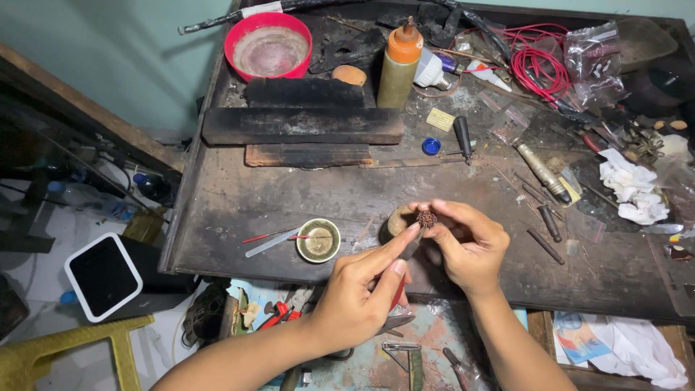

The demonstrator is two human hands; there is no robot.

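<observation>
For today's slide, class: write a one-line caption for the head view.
Right hand holds a small brown bead while the left hand works it with a thin tool over a cluttered workbench.

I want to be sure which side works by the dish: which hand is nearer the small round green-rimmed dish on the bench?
Left. The left hand is just right of the small round dish, below its level, apart from it. The right hand lies farther right, past the left fingers.

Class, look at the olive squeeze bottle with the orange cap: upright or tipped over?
Upright. The olive bottle stands on its base on the workbench, nozzle pointing up.
</observation>
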